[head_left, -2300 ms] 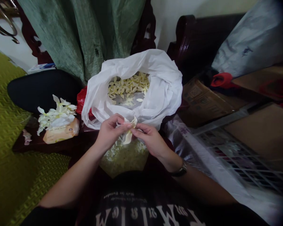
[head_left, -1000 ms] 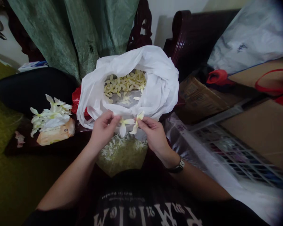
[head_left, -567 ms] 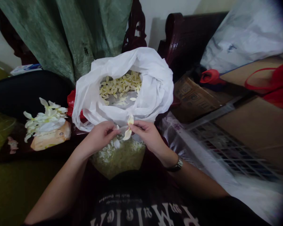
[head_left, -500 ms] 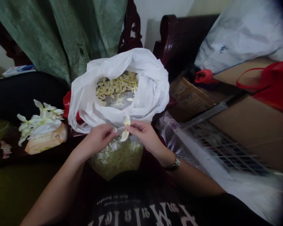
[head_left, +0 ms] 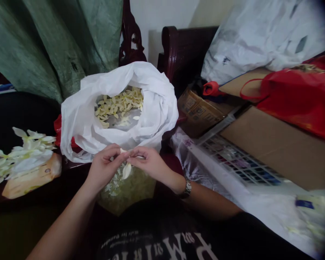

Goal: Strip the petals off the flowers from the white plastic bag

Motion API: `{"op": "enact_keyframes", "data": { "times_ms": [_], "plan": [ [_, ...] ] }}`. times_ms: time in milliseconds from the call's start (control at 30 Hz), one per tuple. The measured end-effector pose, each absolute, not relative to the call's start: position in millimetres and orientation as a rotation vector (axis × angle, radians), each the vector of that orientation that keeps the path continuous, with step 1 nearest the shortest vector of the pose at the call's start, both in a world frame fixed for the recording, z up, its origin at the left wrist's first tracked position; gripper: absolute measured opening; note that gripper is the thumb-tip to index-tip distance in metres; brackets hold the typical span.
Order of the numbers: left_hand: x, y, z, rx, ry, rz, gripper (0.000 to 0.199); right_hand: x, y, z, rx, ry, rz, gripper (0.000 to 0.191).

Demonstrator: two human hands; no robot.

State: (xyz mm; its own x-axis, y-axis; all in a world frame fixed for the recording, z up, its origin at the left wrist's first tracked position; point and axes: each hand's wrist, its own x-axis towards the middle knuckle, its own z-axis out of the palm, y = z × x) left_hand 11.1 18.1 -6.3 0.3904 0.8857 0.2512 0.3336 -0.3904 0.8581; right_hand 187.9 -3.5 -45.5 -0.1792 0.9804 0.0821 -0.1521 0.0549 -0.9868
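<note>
My left hand [head_left: 105, 164] and my right hand [head_left: 150, 165] meet at the fingertips, both closed in a pinch on a small pale flower [head_left: 127, 171]. One cream petal hangs below the fingers and another tip pokes up by the left thumb; the middle is hidden by my fingers. Just beyond the hands, a white plastic bag [head_left: 162, 104] stands with its mouth wide, and many similar cream flowers [head_left: 119, 104] lie inside on a grey surface. Under my hands sits a yellowish see-through bag [head_left: 130, 195] with small white bits in it.
Cream flowers [head_left: 29, 144] lie heaped on an orange tissue pack [head_left: 35, 177] at the left. A cardboard box [head_left: 197, 112], a white grid basket [head_left: 235, 164], a cardboard sheet [head_left: 276, 144] and a red bag [head_left: 295, 94] crowd the right. Dark carved wooden furniture [head_left: 169, 50] stands behind.
My hands have come together, and my left fingers now pinch the flower too. It has moved lower, between the fingertips. The view has turned right, so the surroundings appear further left.
</note>
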Motion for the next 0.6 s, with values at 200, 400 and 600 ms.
{"op": "enact_keyframes", "data": {
  "times_ms": [200,400,600],
  "plan": [
    [13.7,14.1,-11.2,2.013,1.154,1.079,0.031,186.0,-1.3,-49.8,-0.874,-1.183,1.543,0.033],
    [7.5,17.7,-11.6,1.92,1.136,1.085,0.018,182.9,1.1,-47.0,-0.865,-1.129,1.592,0.039],
    [-1.2,18.1,-7.0,1.917,1.069,1.007,0.015,184.5,2.1,-40.1,-0.876,-1.159,1.595,0.044]
  ]
}}
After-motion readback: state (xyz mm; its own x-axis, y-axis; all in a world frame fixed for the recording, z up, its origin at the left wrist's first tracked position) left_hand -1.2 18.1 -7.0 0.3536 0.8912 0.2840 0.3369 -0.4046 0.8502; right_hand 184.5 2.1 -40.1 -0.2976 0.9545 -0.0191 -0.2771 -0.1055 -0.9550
